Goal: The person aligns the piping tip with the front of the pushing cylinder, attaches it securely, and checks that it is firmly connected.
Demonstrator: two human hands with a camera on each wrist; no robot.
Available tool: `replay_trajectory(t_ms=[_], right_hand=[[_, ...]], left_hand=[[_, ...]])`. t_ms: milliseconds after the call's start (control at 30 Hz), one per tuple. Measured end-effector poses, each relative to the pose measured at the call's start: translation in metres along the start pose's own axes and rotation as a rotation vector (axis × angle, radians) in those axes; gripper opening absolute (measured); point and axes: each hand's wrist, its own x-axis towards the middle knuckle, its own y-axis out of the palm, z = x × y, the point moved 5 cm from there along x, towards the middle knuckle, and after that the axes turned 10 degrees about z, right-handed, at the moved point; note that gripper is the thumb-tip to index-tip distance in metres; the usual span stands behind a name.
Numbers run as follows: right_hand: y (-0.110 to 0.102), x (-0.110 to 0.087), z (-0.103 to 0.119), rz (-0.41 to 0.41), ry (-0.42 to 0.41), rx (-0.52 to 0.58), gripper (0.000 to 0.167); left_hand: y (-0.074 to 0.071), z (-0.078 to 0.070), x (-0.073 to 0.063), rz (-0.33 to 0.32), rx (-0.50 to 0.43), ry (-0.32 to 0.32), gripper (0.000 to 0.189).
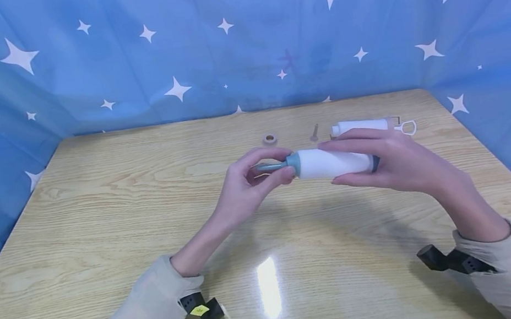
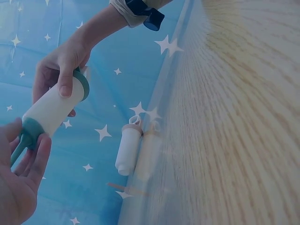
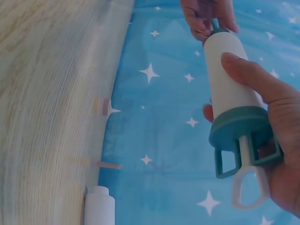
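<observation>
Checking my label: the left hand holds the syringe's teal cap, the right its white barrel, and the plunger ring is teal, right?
Not quite: the plunger ring is white, not teal, as the right wrist view shows; the rest stands.

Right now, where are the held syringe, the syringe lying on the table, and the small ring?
Held syringe [image 1: 327, 163]: head view, white barrel.
Syringe lying on the table [image 2: 128, 151]: left wrist view, white barrel.
Small ring [image 1: 270, 143]: head view, near rim.
</observation>
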Motion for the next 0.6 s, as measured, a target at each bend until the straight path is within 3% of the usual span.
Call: replay_trajectory(t_ms=[367,600], right_hand=[[0.0010,0.0012,0.0025,-0.005,-0.020,-0.015,0.063],[0.0007,0.0011,0.0032,0.007,-0.008,-0.009,0.064]], left_hand=[[-0.0004,0.0009,-0.0005,-0.017,0.003,0.023,0.023],[-0.0001,-0.0009,0.0002,-0.027,0.058,0.041,0.026]])
